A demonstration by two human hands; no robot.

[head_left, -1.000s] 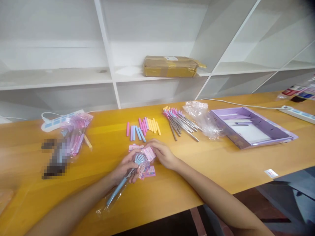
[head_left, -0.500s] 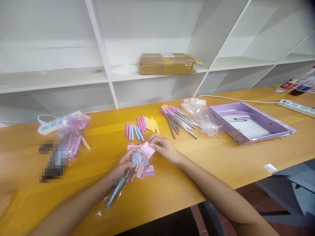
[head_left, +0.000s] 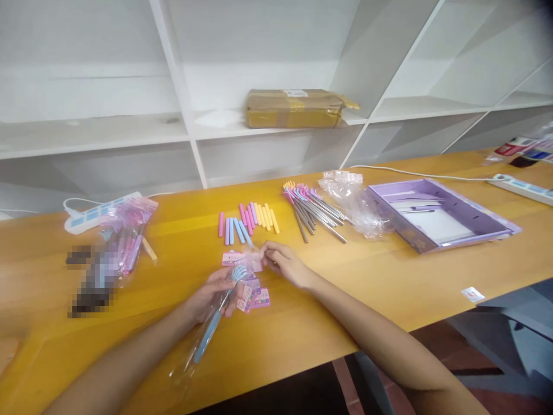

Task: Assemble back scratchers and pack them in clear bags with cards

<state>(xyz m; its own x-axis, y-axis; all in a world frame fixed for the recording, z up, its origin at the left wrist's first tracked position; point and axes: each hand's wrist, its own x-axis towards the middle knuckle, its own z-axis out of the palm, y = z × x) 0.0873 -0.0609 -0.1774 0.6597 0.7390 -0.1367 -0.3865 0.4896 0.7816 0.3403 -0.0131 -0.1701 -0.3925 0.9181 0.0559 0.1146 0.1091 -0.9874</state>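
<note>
Blue back scratcher (head_left: 211, 329) sits in a clear bag (head_left: 190, 357) over the bench (head_left: 311, 328), tilted, handle pointing twd the person & L, head at the far end. L hand (head_left: 216, 291) has it: grip closed round bag & shaft nr the head, thumb on top. R hand (head_left: 285, 262) is at the bag's pinkish top end (head_left: 254, 262), fingers curled tog.; can't tell if that grip has hold of the edge. Under & nr the hands: overlapping printed cards (head_left: 261, 298). Beyond: loose handle tubes (head_left: 241, 231), pink, lilac, blue & yellow; to R, pile of metal-shaft scratchers (head_left: 320, 210), then crumpled bags (head_left: 360, 204) & purple tray (head_left: 469, 210). Far L: bagged scratchers (head_left: 133, 239) by white power strip (head_left: 90, 215), 1 yellow tube (head_left: 150, 248) beside. Taped cardboard box (head_left: 294, 110) on white shelf (head_left: 147, 130) behind.
</note>
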